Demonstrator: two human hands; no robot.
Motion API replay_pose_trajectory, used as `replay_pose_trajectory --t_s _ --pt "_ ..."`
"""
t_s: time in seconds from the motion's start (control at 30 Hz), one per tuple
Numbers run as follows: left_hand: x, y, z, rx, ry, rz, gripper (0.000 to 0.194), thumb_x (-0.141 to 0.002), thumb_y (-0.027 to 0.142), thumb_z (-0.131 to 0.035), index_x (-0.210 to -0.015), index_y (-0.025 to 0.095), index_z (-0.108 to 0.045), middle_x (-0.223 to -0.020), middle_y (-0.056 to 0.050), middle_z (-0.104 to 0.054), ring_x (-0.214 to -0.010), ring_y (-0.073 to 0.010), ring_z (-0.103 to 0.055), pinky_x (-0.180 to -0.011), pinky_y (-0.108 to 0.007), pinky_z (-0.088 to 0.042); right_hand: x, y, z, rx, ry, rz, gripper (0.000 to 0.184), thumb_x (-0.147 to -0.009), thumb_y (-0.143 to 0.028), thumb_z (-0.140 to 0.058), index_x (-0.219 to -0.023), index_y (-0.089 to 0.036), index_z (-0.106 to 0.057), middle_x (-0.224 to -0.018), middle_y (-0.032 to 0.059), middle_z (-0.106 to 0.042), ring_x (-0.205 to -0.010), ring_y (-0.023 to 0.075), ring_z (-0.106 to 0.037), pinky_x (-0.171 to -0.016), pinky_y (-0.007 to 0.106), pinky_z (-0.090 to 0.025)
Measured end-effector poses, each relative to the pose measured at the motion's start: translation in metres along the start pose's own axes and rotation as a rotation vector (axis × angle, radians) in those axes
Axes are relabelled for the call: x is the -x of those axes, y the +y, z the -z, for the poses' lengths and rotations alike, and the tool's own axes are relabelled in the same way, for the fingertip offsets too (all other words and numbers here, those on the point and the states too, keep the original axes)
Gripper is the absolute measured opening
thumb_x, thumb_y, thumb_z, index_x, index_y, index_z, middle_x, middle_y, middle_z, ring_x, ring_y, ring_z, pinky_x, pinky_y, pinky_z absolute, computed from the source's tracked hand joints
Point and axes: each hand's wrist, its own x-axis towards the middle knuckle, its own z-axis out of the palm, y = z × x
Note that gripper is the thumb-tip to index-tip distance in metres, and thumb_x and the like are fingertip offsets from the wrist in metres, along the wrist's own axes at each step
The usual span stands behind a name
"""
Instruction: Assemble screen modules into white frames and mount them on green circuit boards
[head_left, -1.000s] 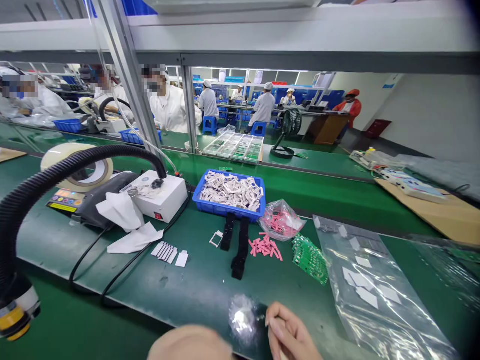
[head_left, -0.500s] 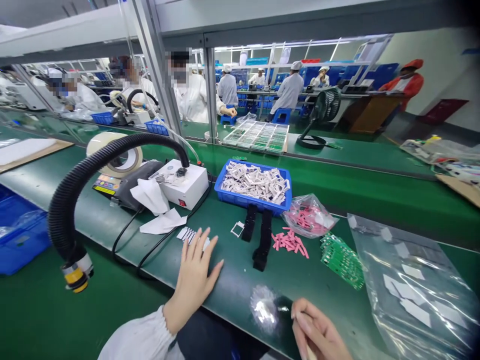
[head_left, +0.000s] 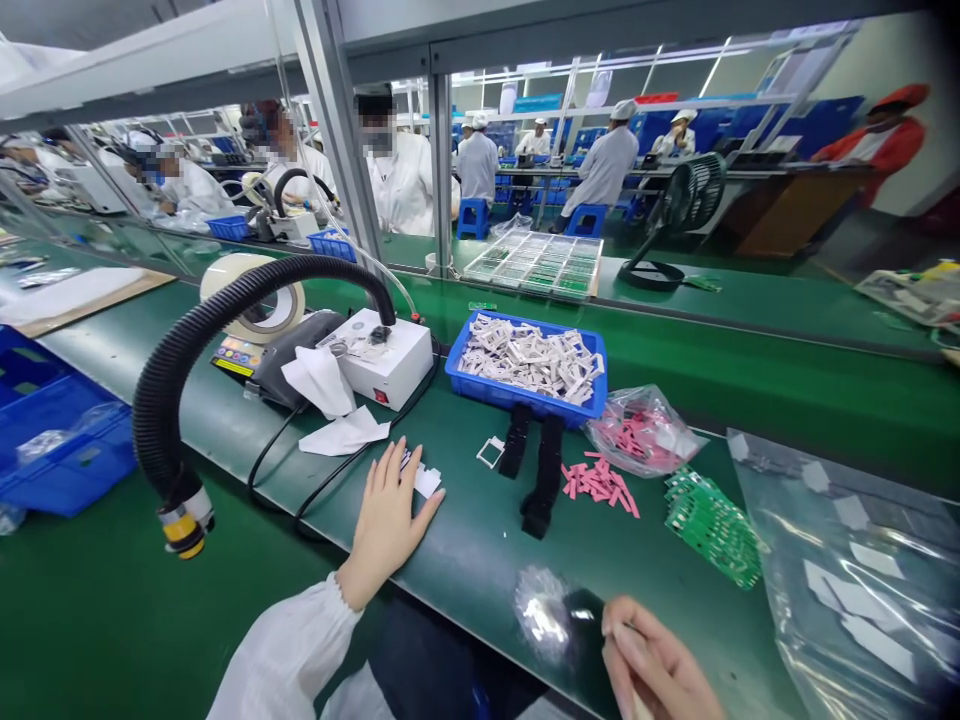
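Note:
My left hand lies palm down with its fingers outstretched over small white pieces on the green bench. Its fingers cover part of these pieces. Low in the view, my right hand is closed, with thumb and fingertips pinched around a pale stick-like thing, mostly hidden by the hand. Left of it sits a shiny clear round patch. Between the hands and the blue tray of white plastic frames are one loose white frame, black straps and pink strips.
A bag of pink strips, green circuit boards and a large clear bag line the right side. A black hose arches from a white box beside a tape dispenser. Co-workers sit beyond the metal frame.
The camera view has shifted, so the bench things appear farther right. My left hand has slid left over the white pieces, baring some at its right. My right hand keeps its pinch.

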Motion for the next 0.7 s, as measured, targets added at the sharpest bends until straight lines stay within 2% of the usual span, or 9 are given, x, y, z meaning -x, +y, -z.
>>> replay_pose_trajectory --t_s 0.07,0.17,0.23,0.3,0.4,0.53,0.6,0.7 --pt "0.001 0.000 0.001 0.020 -0.011 -0.015 0.062 -0.088 0.049 -0.043 -0.140 0.015 -0.035 -0.146 -0.017 -0.037 -0.134 -0.0321 -0.034 -0.105 -0.052 -0.035 -0.001 0.003 0.000 -0.026 -0.014 0.027 0.053 -0.072 -0.066 -0.059 -0.081 -0.018 -0.039 -0.043 -0.0067 -0.046 -0.029 -0.0022 -0.020 -0.036 0.012 -0.014" --pt "0.002 -0.001 0.001 0.049 0.000 -0.007 0.069 -0.087 0.049 -0.045 -0.143 0.013 -0.026 -0.148 -0.020 -0.032 -0.136 -0.0334 -0.029 -0.104 -0.052 -0.036 -0.002 0.008 0.002 -0.047 -0.023 0.068 0.048 -0.075 -0.061 -0.058 -0.081 -0.018 -0.039 -0.044 -0.0064 -0.049 -0.028 -0.0023 -0.020 -0.035 0.012 -0.013" --pt "0.003 0.000 0.003 0.057 0.025 0.014 0.069 -0.087 0.049 -0.046 -0.143 0.014 -0.026 -0.146 -0.021 -0.034 -0.136 -0.0353 -0.029 -0.104 -0.059 -0.033 0.000 0.006 0.000 -0.034 -0.018 0.069 0.047 -0.076 -0.060 -0.058 -0.082 -0.017 -0.039 -0.045 -0.0055 -0.051 -0.029 -0.0027 -0.023 -0.036 0.011 -0.013" --pt "0.002 0.005 0.006 0.060 0.048 0.010 0.060 -0.088 0.045 -0.045 -0.140 0.019 -0.031 -0.145 -0.018 -0.037 -0.136 -0.0359 -0.030 -0.103 -0.066 -0.026 0.003 0.002 -0.003 -0.031 -0.003 0.058 0.047 -0.077 -0.058 -0.059 -0.082 -0.016 -0.040 -0.046 -0.0049 -0.052 -0.030 -0.0033 -0.026 -0.037 0.010 -0.013" --pt "-0.006 0.020 0.014 0.079 0.050 -0.106 0.046 -0.092 0.036 -0.042 -0.136 0.023 -0.037 -0.144 -0.014 -0.041 -0.136 -0.0329 -0.030 -0.104 -0.069 -0.019 0.005 -0.005 -0.007 -0.056 -0.015 0.066 0.047 -0.076 -0.058 -0.060 -0.083 -0.016 -0.040 -0.047 -0.0050 -0.054 -0.030 -0.0033 -0.028 -0.036 0.009 -0.013" --pt "-0.024 0.048 0.013 0.142 -0.017 -0.265 0.045 -0.092 0.032 -0.040 -0.136 0.021 -0.038 -0.143 -0.013 -0.043 -0.136 -0.0323 -0.030 -0.105 -0.070 -0.015 0.003 -0.004 -0.005 -0.070 -0.039 0.083 0.045 -0.077 -0.057 -0.060 -0.081 -0.016 -0.040 -0.047 -0.0041 -0.055 -0.029 -0.0020 -0.029 -0.034 0.010 -0.014" --pt "-0.030 0.059 0.006 0.178 -0.054 -0.318 0.042 -0.092 0.031 -0.040 -0.133 0.021 -0.041 -0.139 -0.012 -0.049 -0.133 -0.0316 -0.035 -0.105 -0.069 -0.017 0.000 0.000 -0.002 -0.076 -0.039 0.096 0.046 -0.077 -0.057 -0.059 -0.081 -0.016 -0.040 -0.046 -0.0040 -0.055 -0.028 -0.0016 -0.028 -0.033 0.010 -0.014" --pt "-0.032 0.066 -0.004 0.213 -0.047 -0.345 0.038 -0.091 0.030 -0.044 -0.126 0.018 -0.049 -0.126 -0.011 -0.061 -0.122 -0.0278 -0.050 -0.106 -0.062 -0.025 -0.004 0.006 0.000 -0.085 -0.047 0.116 0.050 -0.074 -0.061 -0.060 -0.079 -0.017 -0.038 -0.044 -0.0047 -0.053 -0.026 -0.0009 -0.026 -0.031 0.011 -0.014"
